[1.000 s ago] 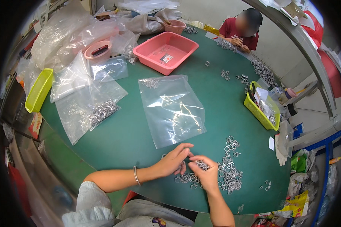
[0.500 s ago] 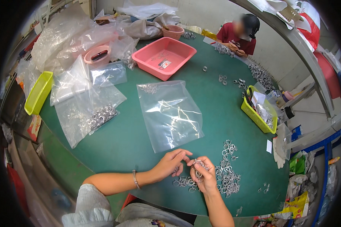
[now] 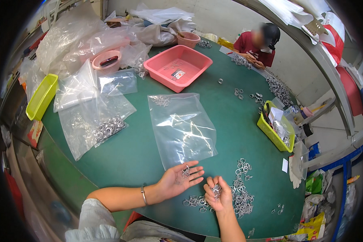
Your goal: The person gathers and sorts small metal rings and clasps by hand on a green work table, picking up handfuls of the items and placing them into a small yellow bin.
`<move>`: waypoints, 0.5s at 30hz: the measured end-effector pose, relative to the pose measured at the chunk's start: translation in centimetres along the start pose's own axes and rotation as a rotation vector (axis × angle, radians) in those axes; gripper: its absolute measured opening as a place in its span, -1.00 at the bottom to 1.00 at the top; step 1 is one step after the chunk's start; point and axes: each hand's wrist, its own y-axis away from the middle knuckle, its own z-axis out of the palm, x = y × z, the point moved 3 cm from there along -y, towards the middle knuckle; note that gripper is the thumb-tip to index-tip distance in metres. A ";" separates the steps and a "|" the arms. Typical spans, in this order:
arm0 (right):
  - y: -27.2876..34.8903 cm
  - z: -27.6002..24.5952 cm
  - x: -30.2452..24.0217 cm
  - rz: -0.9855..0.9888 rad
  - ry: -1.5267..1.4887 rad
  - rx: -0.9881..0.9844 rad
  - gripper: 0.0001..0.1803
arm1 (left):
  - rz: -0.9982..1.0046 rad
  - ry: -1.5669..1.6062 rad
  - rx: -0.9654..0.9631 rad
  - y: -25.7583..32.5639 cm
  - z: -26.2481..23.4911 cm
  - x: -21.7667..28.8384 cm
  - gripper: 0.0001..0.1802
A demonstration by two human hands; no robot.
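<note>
1. some metal rings [image 3: 185, 172] resting on spread, upturned left hand [image 3: 174, 182]
2. more clutched in curled right hand [image 3: 224, 198]
3. loose ring pile [image 3: 243, 201] on green table [image 3: 121, 169], just right of right hand

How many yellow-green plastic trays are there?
2: the left tray at the left edge of the green table, and the right tray, holding assorted items, near its right edge. More may be hidden under the plastic bags.
</note>
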 end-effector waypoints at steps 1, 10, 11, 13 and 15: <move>0.0 0.1 -0.1 -0.023 0.093 0.026 -0.79 | -0.019 0.004 -0.049 0.0 0.1 -0.1 -0.53; 0.5 2.1 0.3 -0.242 0.863 0.212 -0.85 | -0.099 -0.125 -0.181 0.1 0.6 -0.8 -0.46; 0.6 2.2 0.4 -0.244 0.872 0.221 -0.85 | -0.095 -0.138 -0.199 0.1 0.6 -0.9 -0.46; 0.8 2.6 0.2 -0.297 0.895 0.252 -0.84 | -0.064 -0.166 -0.230 -0.5 0.9 -0.9 -0.45; 0.9 3.5 -0.8 -0.329 0.938 0.288 -0.82 | -0.051 -0.194 -0.264 -0.9 1.9 -1.2 -0.43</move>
